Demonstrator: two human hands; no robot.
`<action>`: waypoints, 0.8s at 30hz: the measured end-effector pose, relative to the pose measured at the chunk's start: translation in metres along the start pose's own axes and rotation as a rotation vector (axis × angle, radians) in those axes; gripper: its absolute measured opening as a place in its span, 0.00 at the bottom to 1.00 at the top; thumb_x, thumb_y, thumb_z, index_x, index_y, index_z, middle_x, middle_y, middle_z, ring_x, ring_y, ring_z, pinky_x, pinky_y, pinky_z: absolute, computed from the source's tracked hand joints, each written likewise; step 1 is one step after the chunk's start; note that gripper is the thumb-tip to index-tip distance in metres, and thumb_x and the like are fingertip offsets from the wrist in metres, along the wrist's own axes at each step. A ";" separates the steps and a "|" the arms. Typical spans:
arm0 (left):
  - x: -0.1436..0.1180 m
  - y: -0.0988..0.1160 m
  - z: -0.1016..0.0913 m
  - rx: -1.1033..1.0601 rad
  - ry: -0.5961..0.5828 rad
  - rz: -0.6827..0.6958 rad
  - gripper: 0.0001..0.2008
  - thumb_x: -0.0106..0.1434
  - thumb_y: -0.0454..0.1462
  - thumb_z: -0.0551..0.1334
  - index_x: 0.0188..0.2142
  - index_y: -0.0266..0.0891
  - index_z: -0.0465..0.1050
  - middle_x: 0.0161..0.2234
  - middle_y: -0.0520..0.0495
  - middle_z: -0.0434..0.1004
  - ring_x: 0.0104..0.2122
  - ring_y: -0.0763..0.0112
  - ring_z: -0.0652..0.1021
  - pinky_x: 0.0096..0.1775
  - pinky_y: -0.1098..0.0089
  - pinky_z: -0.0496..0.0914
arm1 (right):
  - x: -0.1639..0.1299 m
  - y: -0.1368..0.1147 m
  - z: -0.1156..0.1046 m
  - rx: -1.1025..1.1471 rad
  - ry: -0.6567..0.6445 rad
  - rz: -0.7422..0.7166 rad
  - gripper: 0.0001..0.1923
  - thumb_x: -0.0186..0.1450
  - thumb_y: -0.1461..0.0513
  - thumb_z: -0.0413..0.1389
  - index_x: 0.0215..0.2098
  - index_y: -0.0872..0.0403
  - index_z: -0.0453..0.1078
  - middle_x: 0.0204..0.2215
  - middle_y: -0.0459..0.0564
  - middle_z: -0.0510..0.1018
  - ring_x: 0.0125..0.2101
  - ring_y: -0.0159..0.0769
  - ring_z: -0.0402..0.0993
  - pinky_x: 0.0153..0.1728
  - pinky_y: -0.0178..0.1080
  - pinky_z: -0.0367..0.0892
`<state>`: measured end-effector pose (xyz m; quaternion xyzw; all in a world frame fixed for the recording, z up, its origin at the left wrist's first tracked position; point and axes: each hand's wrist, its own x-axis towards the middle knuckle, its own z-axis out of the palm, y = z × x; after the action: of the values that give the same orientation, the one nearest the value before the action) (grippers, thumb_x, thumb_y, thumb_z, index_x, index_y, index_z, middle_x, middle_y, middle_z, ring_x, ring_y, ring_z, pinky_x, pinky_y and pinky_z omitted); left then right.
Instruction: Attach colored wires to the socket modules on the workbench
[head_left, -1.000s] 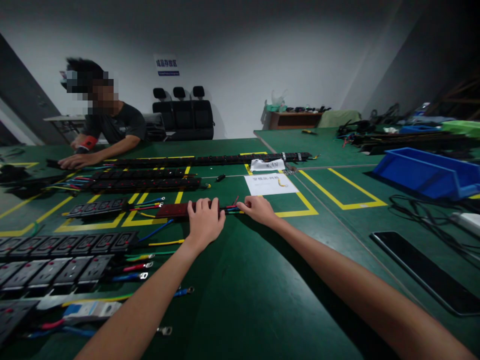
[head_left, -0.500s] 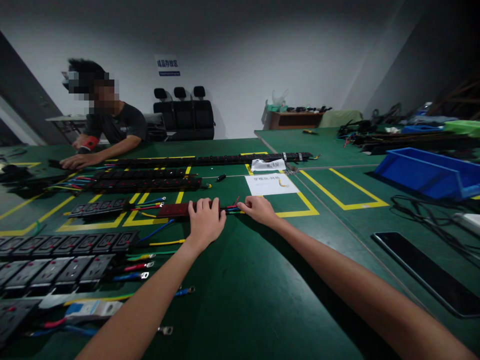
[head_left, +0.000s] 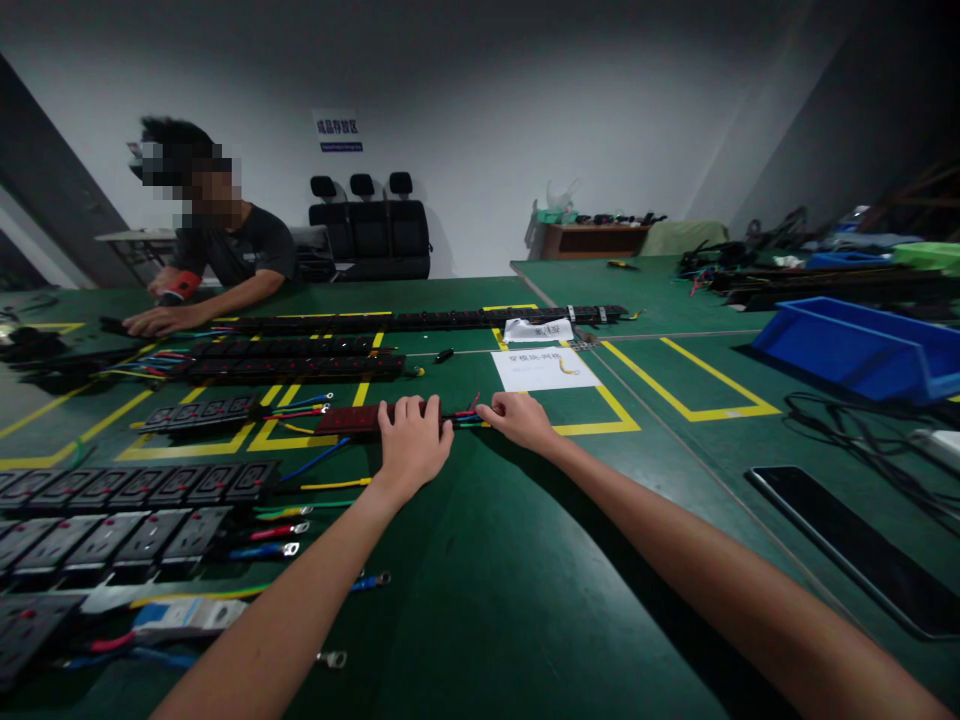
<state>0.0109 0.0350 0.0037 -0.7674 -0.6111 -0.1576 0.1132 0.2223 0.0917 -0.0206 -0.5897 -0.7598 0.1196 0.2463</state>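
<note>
Green desk (head_left: 480, 570): one dark red strip (head_left: 346, 421), clasped from above under my left hand (head_left: 414, 440); coloured wires (head_left: 466, 416), pinched by my right hand (head_left: 519, 420); white sheet (head_left: 532, 374), just beyond it.

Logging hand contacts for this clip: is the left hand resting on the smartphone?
No, the left hand rests on the dark red strip, while the smartphone lies apart, far to the right.

You have one red strip (head_left: 349, 420). Beyond it you can count two papers (head_left: 536, 373) and three seats (head_left: 370, 236); to its right, one phone (head_left: 855, 550).
</note>
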 end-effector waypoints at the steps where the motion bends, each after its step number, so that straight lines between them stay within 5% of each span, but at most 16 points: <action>1: 0.000 0.000 0.000 0.004 0.002 -0.002 0.25 0.73 0.46 0.51 0.62 0.37 0.70 0.57 0.31 0.75 0.58 0.45 0.72 0.63 0.35 0.59 | 0.000 0.000 0.000 -0.002 0.001 -0.001 0.23 0.70 0.48 0.55 0.23 0.52 0.64 0.20 0.45 0.70 0.24 0.31 0.61 0.27 0.37 0.45; 24: 0.000 0.000 -0.001 0.008 -0.013 -0.008 0.25 0.73 0.46 0.50 0.62 0.38 0.70 0.57 0.32 0.75 0.58 0.45 0.72 0.63 0.35 0.59 | -0.001 -0.002 -0.001 0.004 -0.003 0.006 0.23 0.70 0.49 0.54 0.23 0.52 0.62 0.20 0.45 0.70 0.24 0.32 0.62 0.27 0.37 0.45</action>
<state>0.0112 0.0349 0.0044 -0.7654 -0.6156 -0.1508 0.1118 0.2219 0.0898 -0.0188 -0.5912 -0.7583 0.1227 0.2457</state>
